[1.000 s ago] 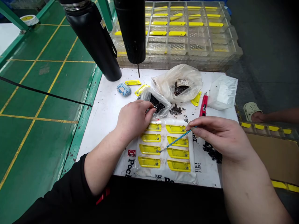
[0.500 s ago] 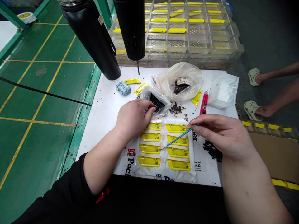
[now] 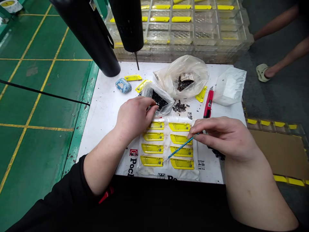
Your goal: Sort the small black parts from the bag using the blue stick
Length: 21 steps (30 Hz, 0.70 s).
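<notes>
1. The blue stick (image 3: 180, 148) has moved down; its tip is by the bottom-left yellow piece (image 3: 151, 160).
2. The right hand (image 3: 220, 137) pinches the stick.
3. The left hand (image 3: 134, 115) is at the small bag (image 3: 168, 104); I can't tell if it holds anything.
4. A red knife (image 3: 209, 103) lies nearby.

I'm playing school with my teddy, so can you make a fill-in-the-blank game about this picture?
1. The thin stick in the right hand is ____.
2. The left hand is at a clear bag of small ____ parts.
3. Eight yellow pieces lie on white plastic in ____ columns.
4. The cutter has a ____ handle.

Missing words: blue; black; two; red.
</notes>
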Tool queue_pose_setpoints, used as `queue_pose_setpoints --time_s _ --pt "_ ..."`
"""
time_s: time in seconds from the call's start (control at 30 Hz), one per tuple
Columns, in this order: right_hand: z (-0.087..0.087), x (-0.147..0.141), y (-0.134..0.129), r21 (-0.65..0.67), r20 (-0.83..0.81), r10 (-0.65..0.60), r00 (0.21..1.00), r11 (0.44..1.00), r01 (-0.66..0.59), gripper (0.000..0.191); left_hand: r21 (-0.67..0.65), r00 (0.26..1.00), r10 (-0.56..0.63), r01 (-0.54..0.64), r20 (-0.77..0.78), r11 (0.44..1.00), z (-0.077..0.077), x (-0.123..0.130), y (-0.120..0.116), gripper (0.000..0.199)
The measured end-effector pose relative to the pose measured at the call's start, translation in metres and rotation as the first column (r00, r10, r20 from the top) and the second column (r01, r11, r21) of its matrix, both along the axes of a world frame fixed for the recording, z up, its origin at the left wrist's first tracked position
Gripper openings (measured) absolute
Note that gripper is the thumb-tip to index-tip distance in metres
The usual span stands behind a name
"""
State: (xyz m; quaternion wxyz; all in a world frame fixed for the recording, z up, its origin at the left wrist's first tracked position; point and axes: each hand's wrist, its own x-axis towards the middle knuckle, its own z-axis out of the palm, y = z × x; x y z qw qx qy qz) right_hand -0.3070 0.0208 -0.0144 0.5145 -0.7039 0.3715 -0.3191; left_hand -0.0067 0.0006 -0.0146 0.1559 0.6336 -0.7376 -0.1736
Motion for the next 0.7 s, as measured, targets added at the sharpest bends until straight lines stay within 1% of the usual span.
queue_pose_setpoints --time_s 0.2,0.53,0.63,0.7 --pt "0.0014 0.002 0.0005 0.003 -0.021 0.049 0.999 0.999 -0.049 0.014 -0.004 1.0 -0.004 0.004 -0.004 1.0 -0.0022 0.0001 -0.0002 0.033" --pt "0.002 0.0049 -0.0004 -0.01 -0.068 0.075 0.995 0.997 -0.076 0.011 -0.004 1.0 -0.012 0.012 -0.001 1.0 -0.0022 0.0004 -0.0005 0.034" --pt "0.002 0.0057 -0.0001 -0.047 -0.061 0.087 0.994 0.995 -0.09 0.017 -0.002 1.0 -0.011 0.011 0.002 1.0 -0.0006 0.0003 -0.0004 0.034" --pt "0.0022 0.0053 0.0 -0.078 -0.052 0.102 0.993 0.991 -0.106 0.025 0.0 1.0 -0.012 0.012 0.006 1.0 0.0002 0.0 -0.0002 0.034"
